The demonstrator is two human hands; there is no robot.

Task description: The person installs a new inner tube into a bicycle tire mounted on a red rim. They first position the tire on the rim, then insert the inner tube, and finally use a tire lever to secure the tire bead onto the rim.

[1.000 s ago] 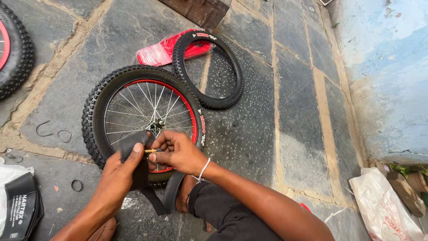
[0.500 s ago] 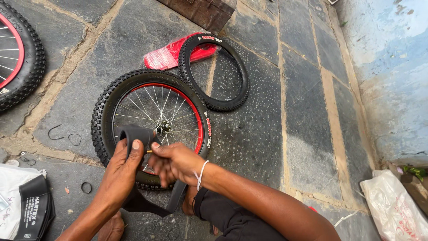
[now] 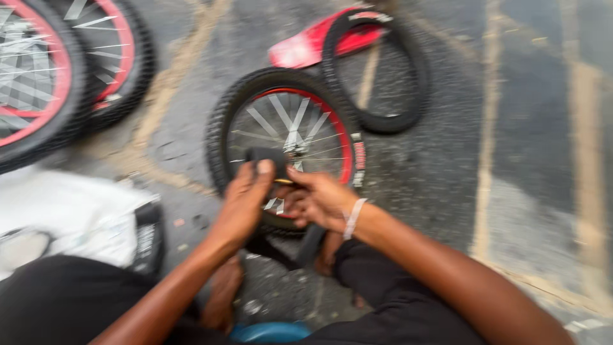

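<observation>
Wheel (image 3: 287,144): flat on the stone floor (image 3: 447,172), frame centre, in easy reach.
Left hand (image 3: 246,198): clamped on a black rubber tube (image 3: 268,156) over the rim.
Right hand (image 3: 319,201): fingers pinched together at the tube – blurred.

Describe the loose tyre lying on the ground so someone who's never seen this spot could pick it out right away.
Start at the spoked wheel with the red rim lying flat on the stone paving, just beyond the person's hands. Up and to its right lies the loose black tyre, partly over a red wrapper. Unlike the wheels nearby, it has no rim or spokes.
</observation>
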